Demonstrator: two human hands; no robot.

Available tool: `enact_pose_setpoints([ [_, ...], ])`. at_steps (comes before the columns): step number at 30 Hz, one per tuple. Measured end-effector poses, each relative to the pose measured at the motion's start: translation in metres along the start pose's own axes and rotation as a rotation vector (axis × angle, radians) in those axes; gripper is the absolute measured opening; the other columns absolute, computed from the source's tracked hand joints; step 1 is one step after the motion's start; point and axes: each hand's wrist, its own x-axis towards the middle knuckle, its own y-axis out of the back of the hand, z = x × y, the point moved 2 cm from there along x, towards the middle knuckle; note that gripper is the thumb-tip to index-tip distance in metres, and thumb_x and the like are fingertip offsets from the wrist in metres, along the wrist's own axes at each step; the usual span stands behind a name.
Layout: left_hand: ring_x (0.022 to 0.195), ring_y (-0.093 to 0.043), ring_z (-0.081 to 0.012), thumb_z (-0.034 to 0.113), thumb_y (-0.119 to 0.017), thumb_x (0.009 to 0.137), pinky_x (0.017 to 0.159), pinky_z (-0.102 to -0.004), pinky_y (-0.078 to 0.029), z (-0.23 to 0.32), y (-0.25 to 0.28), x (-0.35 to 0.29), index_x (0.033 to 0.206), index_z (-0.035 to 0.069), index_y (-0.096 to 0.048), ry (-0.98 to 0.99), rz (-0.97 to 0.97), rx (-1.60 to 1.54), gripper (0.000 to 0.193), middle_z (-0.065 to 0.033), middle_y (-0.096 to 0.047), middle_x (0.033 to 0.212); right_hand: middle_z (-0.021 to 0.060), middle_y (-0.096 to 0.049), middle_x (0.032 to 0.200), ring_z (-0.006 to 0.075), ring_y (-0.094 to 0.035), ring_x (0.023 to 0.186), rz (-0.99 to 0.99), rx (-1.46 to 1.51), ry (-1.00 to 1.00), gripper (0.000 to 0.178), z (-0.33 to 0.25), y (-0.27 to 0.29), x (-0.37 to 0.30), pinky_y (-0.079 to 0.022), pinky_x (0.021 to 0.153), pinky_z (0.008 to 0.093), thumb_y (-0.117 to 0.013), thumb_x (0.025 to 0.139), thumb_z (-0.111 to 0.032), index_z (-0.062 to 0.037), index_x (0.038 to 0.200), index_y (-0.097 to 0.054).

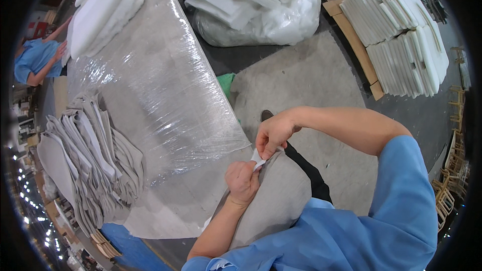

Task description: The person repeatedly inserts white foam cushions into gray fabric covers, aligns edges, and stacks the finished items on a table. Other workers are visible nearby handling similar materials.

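Observation:
A grey fabric-covered cushion [281, 193] rests against my body, its narrow end pointing away from me. At that far end a small white piece of material [258, 159] sticks out between my hands. My left hand [242, 182] is closed on the cushion's fabric edge, beside the white piece. Just beyond it, my right hand [274, 133] pinches the white piece and the cover's edge with thumb and fingers. Whether the white piece is lining or padding I cannot tell.
A plastic-wrapped table [165, 95] lies to my left, bearing piled grey fabric covers [90, 155] and white padding sheets [105, 12]. A co-worker [37, 57] touches those sheets. Beyond are a bagged bundle of wadding [256, 15] and stacked white pads [401, 40]. Wooden frames [444, 195] stand at far right.

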Motion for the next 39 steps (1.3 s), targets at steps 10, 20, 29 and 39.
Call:
enact_pose_setpoints([
  [10,0.067,-0.060,-0.0362,0.019,-0.072,0.091,0.060,-0.0467,-0.045,0.008,-0.015,-0.002,0.084,0.009,-0.067,0.255,-0.106,-0.016,0.013,-0.0133,-0.062,0.073,-0.0057,-0.061,0.081,0.0067,-0.057,0.075,0.302,0.495,0.212,0.011,0.061,-0.035,-0.010,-0.047,0.066,0.0264,-0.070,0.097,-0.022,-0.0137,0.090,-0.066],
  [20,0.070,-0.065,-0.0362,0.026,-0.069,0.095,0.061,-0.0459,-0.048,0.020,-0.023,-0.006,0.083,0.004,-0.067,0.060,-0.095,0.049,0.025,-0.0148,-0.067,0.075,-0.0024,-0.062,0.087,0.0106,-0.059,0.081,0.250,0.242,0.020,0.015,0.047,-0.041,-0.040,-0.052,0.071,0.0323,-0.070,0.098,-0.023,-0.0106,0.092,-0.065],
  [29,0.082,-0.069,-0.0356,0.040,-0.062,0.100,0.073,-0.0413,-0.051,0.000,-0.035,0.017,0.097,0.002,-0.070,0.621,-0.657,-0.257,0.039,-0.0194,-0.071,0.086,-0.0030,-0.058,0.086,0.0104,-0.057,0.080,0.409,0.385,0.056,0.018,0.076,-0.050,-0.035,-0.050,0.070,0.0307,-0.070,0.099,-0.029,-0.0125,0.095,-0.062],
  [39,0.074,-0.054,-0.0356,0.018,-0.073,0.088,0.065,-0.0484,-0.041,0.038,-0.033,0.001,0.078,0.007,-0.057,-0.025,-0.183,0.054,0.022,-0.0135,-0.054,0.074,-0.0002,-0.061,0.083,0.0126,-0.060,0.076,0.197,0.372,-0.068,0.012,0.068,-0.043,-0.043,-0.058,0.065,0.0343,-0.074,0.093,-0.017,-0.0072,0.091,-0.067],
])
